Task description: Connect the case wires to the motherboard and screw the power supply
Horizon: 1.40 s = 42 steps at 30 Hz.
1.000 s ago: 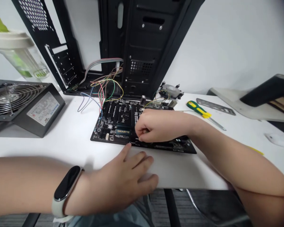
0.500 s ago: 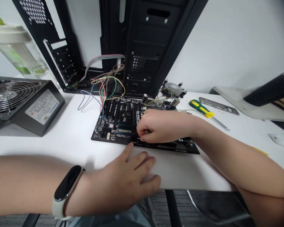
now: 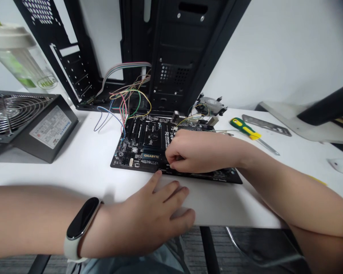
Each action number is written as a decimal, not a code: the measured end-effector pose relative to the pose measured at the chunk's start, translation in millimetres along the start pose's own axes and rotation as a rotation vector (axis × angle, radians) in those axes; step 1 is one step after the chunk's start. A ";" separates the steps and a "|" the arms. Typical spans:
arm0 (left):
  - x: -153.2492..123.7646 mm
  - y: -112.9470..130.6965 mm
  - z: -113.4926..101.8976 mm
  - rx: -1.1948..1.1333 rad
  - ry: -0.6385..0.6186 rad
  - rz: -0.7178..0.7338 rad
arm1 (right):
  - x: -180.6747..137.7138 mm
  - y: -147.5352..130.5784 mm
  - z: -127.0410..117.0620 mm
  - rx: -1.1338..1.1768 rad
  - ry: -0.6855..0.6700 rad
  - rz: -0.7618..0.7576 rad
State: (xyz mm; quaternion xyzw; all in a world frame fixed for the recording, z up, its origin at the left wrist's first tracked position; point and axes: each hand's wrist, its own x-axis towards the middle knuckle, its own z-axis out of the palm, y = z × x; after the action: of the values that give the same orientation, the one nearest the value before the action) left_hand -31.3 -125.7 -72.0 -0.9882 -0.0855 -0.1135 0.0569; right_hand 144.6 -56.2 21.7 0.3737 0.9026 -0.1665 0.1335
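A black Gigabyte motherboard (image 3: pixel 135 139) lies flat on the white table, its heatsink (image 3: pixel 151 156) showing left of my right hand. My right hand (image 3: pixel 196 150) is closed over the board's middle, thumb and bent fingers low near the front edge. Whatever those fingers grip is hidden. My left hand (image 3: pixel 148 215) rests with fingers spread on the table in front; its index fingertip touches the board's near edge. Thin coloured wires (image 3: pixel 138 104) run from the computer case (image 3: pixel 171 53) to the board's left side.
A power supply (image 3: pixel 54 133) stands at left, with a lidded bottle (image 3: pixel 20 61) behind it. At right are a cooling fan (image 3: pixel 211 104), a green and yellow screwdriver (image 3: pixel 244 128), a metal plate (image 3: pixel 267 125), a stand base (image 3: pixel 294 133) and a white mouse (image 3: pixel 341 167).
The whole view has shifted slightly. Both hands keep nearly the same pose against the motherboard, the right one closed and the left one spread.
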 end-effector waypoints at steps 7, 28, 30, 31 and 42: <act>-0.1 0.5 2.1 -0.014 0.013 -0.003 | -0.9 -2.8 -0.5 -0.033 0.002 0.023; 1.8 -0.8 -1.6 0.005 0.017 -0.006 | -1.9 -19.2 4.3 -0.240 -0.031 0.136; 1.8 -0.5 -1.8 0.005 0.024 -0.007 | -1.9 -20.5 4.5 -0.258 -0.037 0.156; 1.8 -0.3 -1.8 0.004 0.026 -0.006 | -1.7 -20.9 4.5 -0.258 -0.039 0.164; 1.0 0.0 -0.6 -0.012 0.024 -0.008 | -0.6 -22.3 3.6 -0.251 -0.039 0.146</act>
State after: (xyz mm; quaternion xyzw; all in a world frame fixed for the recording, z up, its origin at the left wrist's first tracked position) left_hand -30.5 -125.7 -71.1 -0.9868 -0.0882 -0.1260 0.0514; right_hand 129.5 -72.9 23.1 0.4156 0.8840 -0.0491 0.2086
